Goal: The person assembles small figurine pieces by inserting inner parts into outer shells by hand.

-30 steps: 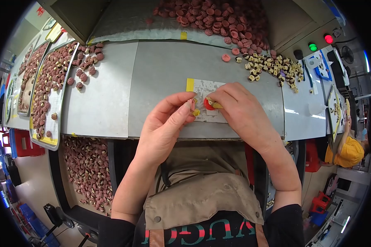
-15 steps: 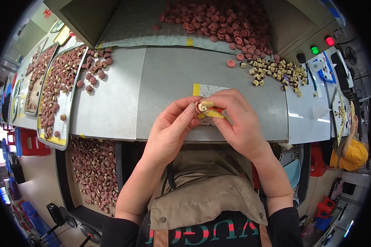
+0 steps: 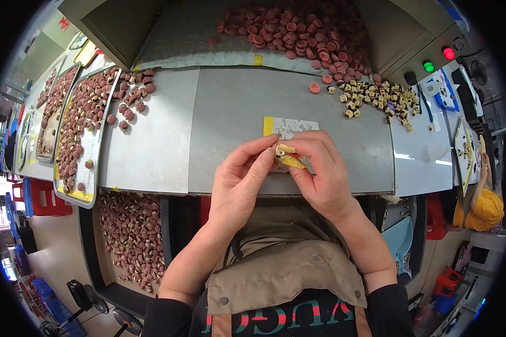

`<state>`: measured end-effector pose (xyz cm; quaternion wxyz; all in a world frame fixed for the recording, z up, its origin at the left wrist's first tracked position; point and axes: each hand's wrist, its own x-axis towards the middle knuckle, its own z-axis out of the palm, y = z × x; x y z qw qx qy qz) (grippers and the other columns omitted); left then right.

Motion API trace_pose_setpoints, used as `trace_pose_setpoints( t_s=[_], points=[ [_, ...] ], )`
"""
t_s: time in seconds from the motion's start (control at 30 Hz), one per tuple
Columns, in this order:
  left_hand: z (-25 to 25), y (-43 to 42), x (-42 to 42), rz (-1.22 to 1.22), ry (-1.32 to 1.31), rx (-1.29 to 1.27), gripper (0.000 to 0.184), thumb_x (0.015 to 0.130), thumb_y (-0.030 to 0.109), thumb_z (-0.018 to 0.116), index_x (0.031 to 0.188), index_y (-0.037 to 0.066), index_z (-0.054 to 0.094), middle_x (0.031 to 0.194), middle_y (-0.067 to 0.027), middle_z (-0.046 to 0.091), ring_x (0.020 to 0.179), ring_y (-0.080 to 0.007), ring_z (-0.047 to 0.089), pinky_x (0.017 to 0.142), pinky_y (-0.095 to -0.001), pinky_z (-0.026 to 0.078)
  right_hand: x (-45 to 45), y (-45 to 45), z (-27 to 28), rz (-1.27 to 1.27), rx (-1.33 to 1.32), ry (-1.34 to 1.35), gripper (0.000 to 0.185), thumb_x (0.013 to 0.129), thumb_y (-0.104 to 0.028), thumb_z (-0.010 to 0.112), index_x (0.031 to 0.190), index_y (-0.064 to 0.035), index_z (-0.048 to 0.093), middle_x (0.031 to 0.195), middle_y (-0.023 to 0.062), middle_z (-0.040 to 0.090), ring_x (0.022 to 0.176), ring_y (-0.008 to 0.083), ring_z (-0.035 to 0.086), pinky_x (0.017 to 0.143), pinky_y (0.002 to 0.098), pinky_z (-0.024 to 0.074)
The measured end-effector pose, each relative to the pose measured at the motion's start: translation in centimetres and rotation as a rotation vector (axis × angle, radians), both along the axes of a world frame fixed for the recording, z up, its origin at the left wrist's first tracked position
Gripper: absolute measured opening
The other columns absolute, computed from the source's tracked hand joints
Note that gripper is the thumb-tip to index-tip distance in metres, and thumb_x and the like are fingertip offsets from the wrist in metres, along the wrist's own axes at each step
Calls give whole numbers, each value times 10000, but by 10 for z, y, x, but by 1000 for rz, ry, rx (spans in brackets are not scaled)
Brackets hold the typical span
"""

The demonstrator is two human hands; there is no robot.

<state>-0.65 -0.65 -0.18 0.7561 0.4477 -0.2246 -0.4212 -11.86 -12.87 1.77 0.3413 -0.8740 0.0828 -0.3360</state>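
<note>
Over the metal table, my left hand is closed, thumb and fingers pinching a small cream-and-dark piece. It resembles the pieces heaped at the right, though the fingertips partly cover it. Close against it, my right hand is closed around a small yellow item with a bit of red; its kind is unclear. Beneath the hands lies a white plate with a yellow edge. Pink ridged cups are piled at the back, and cream-and-dark pieces are heaped at the right.
Trays of filled pink cups stand at the left, with loose cups beside them. Below the table edge, an open drawer holds many more. A blue scoop sits low right. A person in yellow is at far right.
Both hands have come down slightly towards the body, still close together. The pink rim seen around the pinched piece earlier no longer shows.
</note>
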Motion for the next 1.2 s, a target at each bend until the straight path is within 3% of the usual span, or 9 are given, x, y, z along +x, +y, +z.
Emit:
trace_pose_setpoints(
  t_s=[0.23, 0.5, 0.8, 1.0, 1.2],
  points=[
    [7, 3, 5, -169, -40, 47, 468, 1007, 172, 543, 1418, 0, 401, 1155, -115, 638, 1077, -151, 596, 936, -292, 485, -9, 5, -4, -12, 149, -25, 406, 775, -88, 757, 1149, -58, 603, 1101, 110, 556, 997, 269, 573, 822, 344, 516],
    [12, 3, 1, -230, -102, 71, 521, 1039, 199, 466, 1484, 3, 278, 1150, -167, 622, 1044, -185, 630, 916, -311, 511, -23, -3, -17, 75, 320, 20, 324, 776, -83, 761, 1082, -79, 654, 1068, 74, 573, 993, 227, 582, 848, 333, 513],
    [26, -2, 6, -323, -156, 217, 583, 928, 117, 614, 1437, -7, 359, 1069, -110, 649, 1010, -158, 623, 901, -286, 498, -19, 7, -17, 20, 201, -2, 388, 730, 0, 751, 1093, -72, 636, 1035, 82, 582, 973, 246, 591, 821, 331, 531],
    [23, -1, 11, -297, 38, 217, 478, 993, 205, 545, 1403, 0, 409, 1155, -115, 613, 1027, -156, 627, 884, -301, 524, -20, 6, -14, 27, 281, -7, 431, 745, 5, 710, 1155, -64, 597, 1086, 95, 602, 991, 256, 604, 840, 344, 521],
    [22, -3, 8, -315, -18, 169, 462, 1025, 284, 504, 1388, 7, 433, 1261, -107, 573, 1060, -131, 603, 893, -275, 517, -22, 2, -19, 78, 390, -19, 347, 799, 1, 630, 1141, -54, 602, 1066, 100, 622, 977, 240, 614, 870, 333, 499]
  ],
)
